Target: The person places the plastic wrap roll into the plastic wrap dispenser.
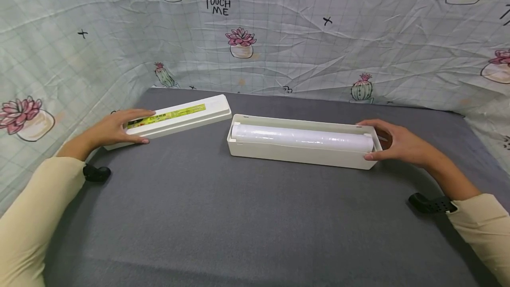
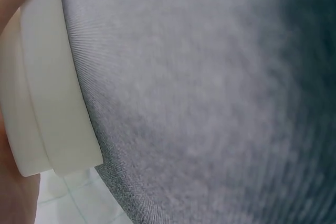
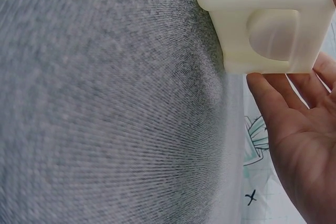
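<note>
At the left of the head view, my left hand (image 1: 108,130) grips a long white lid (image 1: 217,106) by its outer end, thumb on the near side and fingers over the top. A yellow-green label (image 1: 187,111) runs along the lid. To the right lies an uncovered white plastic-wrap box (image 1: 295,154) with a shiny white roll of wrap (image 1: 303,136) inside. My right hand (image 1: 406,144) holds the box's right end between thumb and fingers. The right wrist view shows the box end (image 3: 262,40) with a cutout and the hand's fingers beside it.
Grey cloth (image 1: 247,216) covers the table. A pale patterned curtain (image 1: 279,25) hangs behind and along the sides. Black straps (image 1: 97,173) are on both wrists.
</note>
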Demonstrator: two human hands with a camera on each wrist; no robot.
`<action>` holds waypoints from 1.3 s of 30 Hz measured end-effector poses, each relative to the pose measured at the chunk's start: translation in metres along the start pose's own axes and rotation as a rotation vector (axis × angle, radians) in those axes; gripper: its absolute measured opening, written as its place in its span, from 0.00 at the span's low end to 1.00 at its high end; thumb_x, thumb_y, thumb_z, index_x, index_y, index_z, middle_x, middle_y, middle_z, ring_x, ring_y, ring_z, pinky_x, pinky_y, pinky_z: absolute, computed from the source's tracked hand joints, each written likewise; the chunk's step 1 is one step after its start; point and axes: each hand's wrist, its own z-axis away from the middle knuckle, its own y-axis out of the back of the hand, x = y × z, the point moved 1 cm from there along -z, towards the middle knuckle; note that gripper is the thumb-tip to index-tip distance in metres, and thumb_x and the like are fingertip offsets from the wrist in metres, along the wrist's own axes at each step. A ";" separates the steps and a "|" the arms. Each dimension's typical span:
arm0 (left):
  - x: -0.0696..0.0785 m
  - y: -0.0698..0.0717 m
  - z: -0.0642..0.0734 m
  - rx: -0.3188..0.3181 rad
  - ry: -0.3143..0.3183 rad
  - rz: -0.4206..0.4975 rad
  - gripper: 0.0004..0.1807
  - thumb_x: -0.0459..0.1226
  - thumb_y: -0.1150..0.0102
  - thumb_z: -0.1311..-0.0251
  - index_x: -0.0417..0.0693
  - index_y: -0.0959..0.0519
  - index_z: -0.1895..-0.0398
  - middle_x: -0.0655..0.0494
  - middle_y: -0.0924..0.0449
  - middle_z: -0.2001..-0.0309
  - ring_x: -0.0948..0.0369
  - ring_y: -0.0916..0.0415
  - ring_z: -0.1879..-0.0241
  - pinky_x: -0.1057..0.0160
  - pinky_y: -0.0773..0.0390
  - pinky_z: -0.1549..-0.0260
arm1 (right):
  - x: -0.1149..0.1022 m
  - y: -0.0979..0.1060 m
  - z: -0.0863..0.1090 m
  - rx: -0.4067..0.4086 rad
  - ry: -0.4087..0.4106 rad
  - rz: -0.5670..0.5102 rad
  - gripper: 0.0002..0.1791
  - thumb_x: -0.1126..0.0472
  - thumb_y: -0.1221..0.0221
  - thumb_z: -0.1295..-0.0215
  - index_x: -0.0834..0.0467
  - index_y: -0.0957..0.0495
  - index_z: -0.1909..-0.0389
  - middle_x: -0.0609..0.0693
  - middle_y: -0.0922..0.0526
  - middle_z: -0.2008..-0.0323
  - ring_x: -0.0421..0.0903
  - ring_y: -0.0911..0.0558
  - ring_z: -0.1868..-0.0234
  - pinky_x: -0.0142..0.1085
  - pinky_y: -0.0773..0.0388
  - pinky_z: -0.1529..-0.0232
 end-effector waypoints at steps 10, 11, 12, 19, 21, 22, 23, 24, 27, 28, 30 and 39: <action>0.002 0.000 -0.001 0.013 0.048 0.056 0.46 0.44 0.18 0.53 0.56 0.28 0.27 0.43 0.30 0.30 0.45 0.32 0.35 0.44 0.34 0.48 | 0.000 0.000 0.001 -0.037 0.049 -0.017 0.44 0.70 0.28 0.43 0.56 0.37 0.26 0.45 0.28 0.39 0.32 0.23 0.46 0.29 0.21 0.55; 0.002 0.000 -0.002 0.017 0.057 0.065 0.45 0.44 0.18 0.53 0.56 0.27 0.28 0.44 0.30 0.30 0.46 0.32 0.36 0.46 0.34 0.48 | 0.001 0.000 0.001 -0.042 0.053 -0.021 0.44 0.70 0.28 0.42 0.57 0.37 0.26 0.45 0.28 0.39 0.32 0.23 0.46 0.30 0.20 0.56; 0.002 -0.001 -0.002 0.020 0.064 0.070 0.45 0.44 0.18 0.53 0.56 0.26 0.28 0.44 0.29 0.30 0.46 0.32 0.36 0.46 0.34 0.48 | 0.002 0.000 0.002 -0.046 0.057 -0.019 0.44 0.70 0.28 0.42 0.57 0.37 0.26 0.45 0.28 0.39 0.32 0.23 0.46 0.30 0.20 0.56; 0.003 0.001 0.000 0.038 0.125 0.099 0.44 0.45 0.17 0.55 0.57 0.24 0.30 0.45 0.29 0.30 0.41 0.37 0.31 0.39 0.37 0.44 | 0.002 -0.002 0.000 -0.034 0.064 -0.026 0.44 0.71 0.28 0.43 0.55 0.35 0.26 0.48 0.29 0.38 0.33 0.24 0.45 0.30 0.20 0.55; 0.006 0.002 0.000 0.040 0.136 0.096 0.44 0.46 0.17 0.55 0.59 0.25 0.30 0.45 0.30 0.30 0.40 0.38 0.30 0.37 0.38 0.42 | 0.001 -0.002 0.000 -0.024 0.055 -0.030 0.44 0.72 0.28 0.44 0.55 0.35 0.27 0.48 0.28 0.38 0.34 0.23 0.45 0.30 0.20 0.56; 0.007 0.002 -0.001 0.043 0.139 0.099 0.45 0.46 0.17 0.55 0.60 0.25 0.30 0.46 0.30 0.29 0.40 0.39 0.30 0.37 0.38 0.42 | 0.001 -0.002 0.000 -0.019 0.051 -0.033 0.44 0.72 0.27 0.45 0.54 0.34 0.27 0.48 0.28 0.39 0.34 0.23 0.45 0.31 0.20 0.56; 0.009 0.003 -0.001 0.045 0.140 0.100 0.45 0.46 0.17 0.55 0.61 0.25 0.29 0.46 0.31 0.29 0.39 0.39 0.30 0.36 0.39 0.41 | 0.002 -0.002 0.000 -0.019 0.050 -0.033 0.44 0.72 0.27 0.45 0.54 0.34 0.27 0.48 0.28 0.39 0.34 0.23 0.45 0.31 0.20 0.56; 0.012 0.004 -0.002 0.047 0.143 0.103 0.45 0.46 0.17 0.55 0.61 0.25 0.29 0.46 0.31 0.29 0.39 0.39 0.29 0.36 0.39 0.41 | 0.002 -0.001 0.000 -0.023 0.055 -0.032 0.44 0.72 0.28 0.44 0.55 0.35 0.27 0.48 0.28 0.39 0.35 0.23 0.46 0.31 0.20 0.56; 0.018 0.004 -0.004 0.059 0.136 0.118 0.45 0.45 0.17 0.56 0.62 0.25 0.29 0.47 0.31 0.29 0.39 0.40 0.29 0.36 0.40 0.40 | 0.003 0.000 0.000 -0.034 0.068 -0.030 0.44 0.71 0.28 0.44 0.54 0.35 0.26 0.46 0.28 0.38 0.34 0.23 0.45 0.30 0.20 0.55; 0.021 0.004 -0.004 0.063 0.134 0.124 0.45 0.45 0.16 0.56 0.62 0.25 0.30 0.47 0.31 0.29 0.40 0.39 0.29 0.36 0.40 0.40 | 0.003 0.000 0.000 -0.039 0.074 -0.027 0.44 0.70 0.28 0.43 0.55 0.36 0.26 0.46 0.28 0.38 0.33 0.24 0.44 0.30 0.20 0.55; 0.026 0.004 -0.005 0.070 0.131 0.128 0.45 0.45 0.16 0.56 0.62 0.25 0.30 0.47 0.31 0.29 0.40 0.39 0.29 0.36 0.40 0.40 | 0.003 0.000 0.000 -0.048 0.084 -0.021 0.44 0.70 0.28 0.42 0.55 0.36 0.26 0.46 0.29 0.38 0.33 0.24 0.44 0.30 0.20 0.55; 0.043 0.002 -0.006 0.123 0.087 0.115 0.45 0.46 0.15 0.58 0.65 0.23 0.31 0.51 0.28 0.30 0.44 0.36 0.31 0.40 0.38 0.42 | 0.000 -0.002 0.000 -0.021 0.056 -0.021 0.44 0.71 0.27 0.45 0.56 0.35 0.27 0.44 0.28 0.38 0.31 0.25 0.43 0.29 0.21 0.55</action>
